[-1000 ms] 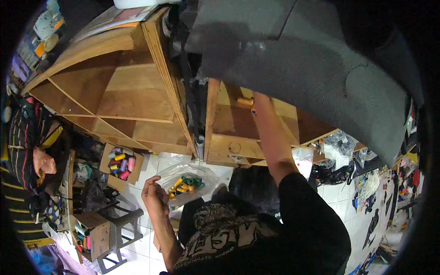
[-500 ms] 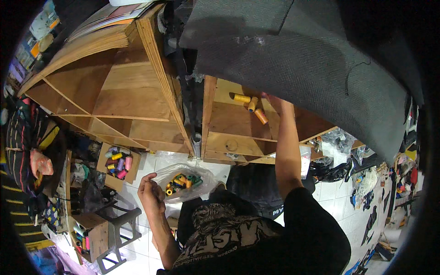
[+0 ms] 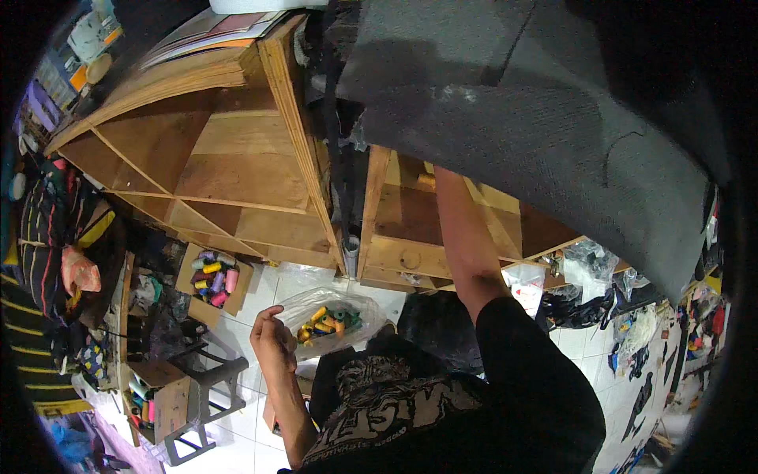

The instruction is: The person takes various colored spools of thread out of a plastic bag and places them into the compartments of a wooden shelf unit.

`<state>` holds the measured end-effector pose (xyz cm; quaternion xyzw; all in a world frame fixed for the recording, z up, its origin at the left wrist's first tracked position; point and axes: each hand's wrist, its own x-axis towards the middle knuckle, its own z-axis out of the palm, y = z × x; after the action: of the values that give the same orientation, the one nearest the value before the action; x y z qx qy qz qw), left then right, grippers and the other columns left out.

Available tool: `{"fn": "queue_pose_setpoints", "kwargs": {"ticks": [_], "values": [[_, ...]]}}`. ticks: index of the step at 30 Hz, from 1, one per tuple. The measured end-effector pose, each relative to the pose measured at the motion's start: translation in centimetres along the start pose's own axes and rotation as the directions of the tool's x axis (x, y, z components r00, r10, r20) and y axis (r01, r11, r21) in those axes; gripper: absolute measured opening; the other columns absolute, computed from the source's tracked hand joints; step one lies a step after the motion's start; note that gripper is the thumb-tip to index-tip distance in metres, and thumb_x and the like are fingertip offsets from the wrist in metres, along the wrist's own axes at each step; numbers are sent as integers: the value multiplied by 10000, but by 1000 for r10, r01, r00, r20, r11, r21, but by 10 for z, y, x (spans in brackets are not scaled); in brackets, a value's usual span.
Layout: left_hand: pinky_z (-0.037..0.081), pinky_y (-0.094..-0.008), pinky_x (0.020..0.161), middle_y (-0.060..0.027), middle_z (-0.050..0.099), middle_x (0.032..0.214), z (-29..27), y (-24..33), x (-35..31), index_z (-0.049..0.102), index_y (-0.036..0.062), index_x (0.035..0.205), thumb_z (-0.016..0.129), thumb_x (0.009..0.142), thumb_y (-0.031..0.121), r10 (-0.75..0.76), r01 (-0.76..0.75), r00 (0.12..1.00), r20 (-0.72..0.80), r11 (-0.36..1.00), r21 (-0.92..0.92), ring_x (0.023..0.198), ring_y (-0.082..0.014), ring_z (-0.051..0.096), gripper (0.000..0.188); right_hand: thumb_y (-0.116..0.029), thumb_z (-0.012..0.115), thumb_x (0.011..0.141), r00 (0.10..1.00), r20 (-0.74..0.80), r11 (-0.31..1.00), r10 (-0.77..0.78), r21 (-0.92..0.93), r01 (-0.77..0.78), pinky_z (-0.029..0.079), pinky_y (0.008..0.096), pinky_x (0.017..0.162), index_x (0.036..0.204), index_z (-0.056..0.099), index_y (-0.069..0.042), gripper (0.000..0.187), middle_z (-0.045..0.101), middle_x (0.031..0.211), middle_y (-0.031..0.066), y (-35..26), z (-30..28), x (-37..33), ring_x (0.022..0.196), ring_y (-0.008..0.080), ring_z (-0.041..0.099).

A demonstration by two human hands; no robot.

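Observation:
My left hand is closed on the left edge of a clear plastic bag, its fingers curled at the rim. Inside the bag lie several thread spools, yellow, orange and green. My right forearm reaches up into the right-hand wooden shelf unit. The overhanging dark grey sheet hides my right hand, so its fingers and anything in them cannot be seen. Beside the wrist, part of a yellow thread spool shows in the upper compartment.
A second wooden shelf unit stands at the left. The dark grey sheet hangs over the right unit. On the floor sits a cardboard box of colourful spools, near a grey stool. Plastic-wrapped items lie at the right.
My right hand has gone deeper under the grey sheet, and the forearm has swung left. Three spools showed in the compartment; now only part of one does. The whole view has shifted slightly.

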<state>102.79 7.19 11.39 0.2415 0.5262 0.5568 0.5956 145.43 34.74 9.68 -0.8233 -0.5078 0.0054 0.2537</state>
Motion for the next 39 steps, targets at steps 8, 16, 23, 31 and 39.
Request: {"fn": "queue_pose_setpoints", "kwargs": {"ticks": [8,16,23,31,39], "values": [[210,-198,322,58,346,538,-5,3,1,542,-6,981,489,872,161,11,-11,1000,-10,999,-44,379,-34,288,206,-334,691,705,1000,-14,998,9,54,-9,474,351,819,1017,637,-66,414,634,1006,146,17,-44,-6,970,284,600],[204,-197,319,56,336,523,-8,-1,12,554,-11,966,483,884,153,16,-17,999,-30,999,-28,370,-28,279,196,-342,695,702,990,139,999,32,-24,-28,474,348,818,1013,640,-66,419,635,1002,145,58,-107,-69,967,281,601],[207,-203,316,48,354,524,0,0,19,551,-17,979,487,891,165,24,-23,999,36,999,-39,362,-36,291,212,-348,699,700,996,77,999,52,-10,-51,473,346,817,1010,643,-66,423,637,999,144,63,-97,-70,965,279,602],[205,-198,315,52,355,534,2,-4,16,551,-10,966,495,895,181,3,-2,1000,28,999,-41,366,-33,291,211,-356,703,697,986,-96,988,136,81,-129,473,343,817,1007,645,-66,428,638,995,143,75,-97,-44,962,277,603],[212,-199,315,58,347,529,0,-6,9,544,-20,985,507,908,212,16,-15,1000,18,999,-41,371,-29,285,247,-363,707,694,996,-53,997,76,19,-75,472,340,816,1003,648,-66,433,640,991,141,39,-23,-16,959,274,604]]}}
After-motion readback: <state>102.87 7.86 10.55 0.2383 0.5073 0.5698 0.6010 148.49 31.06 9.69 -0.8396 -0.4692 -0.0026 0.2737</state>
